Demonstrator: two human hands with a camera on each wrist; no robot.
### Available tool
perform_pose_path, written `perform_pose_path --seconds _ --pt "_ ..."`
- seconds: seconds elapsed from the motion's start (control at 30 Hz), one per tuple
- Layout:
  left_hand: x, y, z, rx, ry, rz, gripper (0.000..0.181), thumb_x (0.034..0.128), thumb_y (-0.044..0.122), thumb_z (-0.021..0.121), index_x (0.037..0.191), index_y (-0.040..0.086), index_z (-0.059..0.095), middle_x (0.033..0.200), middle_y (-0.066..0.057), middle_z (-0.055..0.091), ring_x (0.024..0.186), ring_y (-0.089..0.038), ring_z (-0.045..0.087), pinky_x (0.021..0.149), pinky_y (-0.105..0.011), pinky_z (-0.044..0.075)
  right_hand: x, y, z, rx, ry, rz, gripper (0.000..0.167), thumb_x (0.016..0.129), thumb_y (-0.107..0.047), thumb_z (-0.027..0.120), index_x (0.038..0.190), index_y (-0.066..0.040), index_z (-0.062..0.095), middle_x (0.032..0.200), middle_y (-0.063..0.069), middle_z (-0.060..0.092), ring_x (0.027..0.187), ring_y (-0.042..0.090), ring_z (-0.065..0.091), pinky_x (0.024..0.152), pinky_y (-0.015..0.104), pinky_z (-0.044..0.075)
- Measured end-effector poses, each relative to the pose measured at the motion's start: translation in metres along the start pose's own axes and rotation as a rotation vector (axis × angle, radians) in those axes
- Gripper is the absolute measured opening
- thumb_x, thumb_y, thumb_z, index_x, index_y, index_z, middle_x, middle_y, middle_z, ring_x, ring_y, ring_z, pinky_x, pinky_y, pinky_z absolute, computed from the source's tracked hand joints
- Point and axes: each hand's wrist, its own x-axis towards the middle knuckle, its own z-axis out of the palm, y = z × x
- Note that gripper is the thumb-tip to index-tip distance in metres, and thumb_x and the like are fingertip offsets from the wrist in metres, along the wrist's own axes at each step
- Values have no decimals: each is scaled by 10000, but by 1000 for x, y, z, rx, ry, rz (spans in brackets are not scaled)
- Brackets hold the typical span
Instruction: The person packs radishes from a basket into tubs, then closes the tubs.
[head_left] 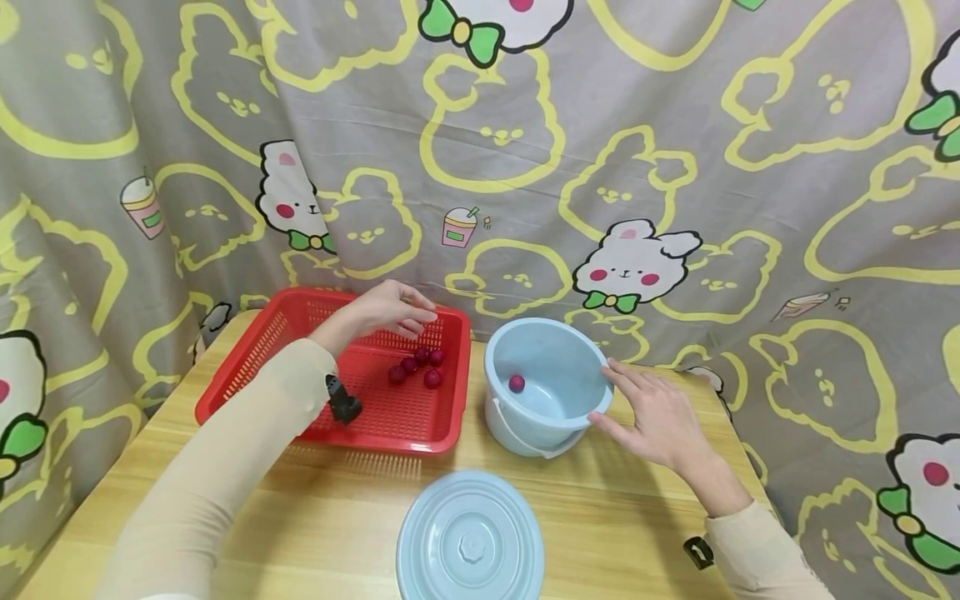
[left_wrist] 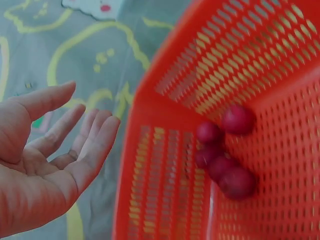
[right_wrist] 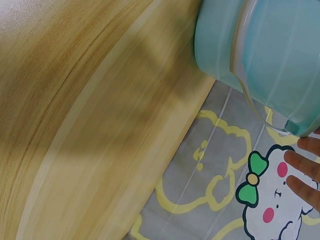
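My left hand [head_left: 390, 308] hovers over the far right part of a red perforated plastic basket [head_left: 450, 417], its fingers loosely bent with nothing between them. Below it, several small dark-red round fruits [head_left: 432, 378], plum-like, lie in the basket; the left wrist view shows these fruits [left_wrist: 237, 182] clustered near a corner. A light-blue bucket [head_left: 510, 429] with a thin handle stands to the right of the basket. One such fruit [head_left: 517, 383] sits inside it. My right hand [head_left: 660, 417] touches the bucket's right rim with thumb and fingers extended; its fingers [right_wrist: 302, 165] show partly at the right wrist view's edge.
A round light-blue lid [head_left: 471, 546] with a central knob lies on the wooden table [head_left: 337, 525], in front of the bucket and basket. A grey patterned curtain [head_left: 517, 208] hangs right behind the table and along its sides.
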Motion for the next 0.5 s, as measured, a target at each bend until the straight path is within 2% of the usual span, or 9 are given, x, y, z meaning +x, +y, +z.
perform_pose_path --seconds 0.2,0.5 --pt "1 -20 -17 17 -7 -40 487 1030 222 698 1435 -23 586 1492 -275 580 1317 -402 647 1085 -478 589 0 0 0 -2 -3 0 727 853 -564 766 1393 -87 668 1445 148 680 1216 437 704 990 621 576" --pt "6 -50 -34 2 -11 -114 538 1035 223 690 1479 -39 537 1521 -292 552 1381 -451 588 1080 -452 593 0 0 0 0 -11 2 732 856 -567 761 1397 -84 665 1450 153 676 1222 444 699 995 630 571"
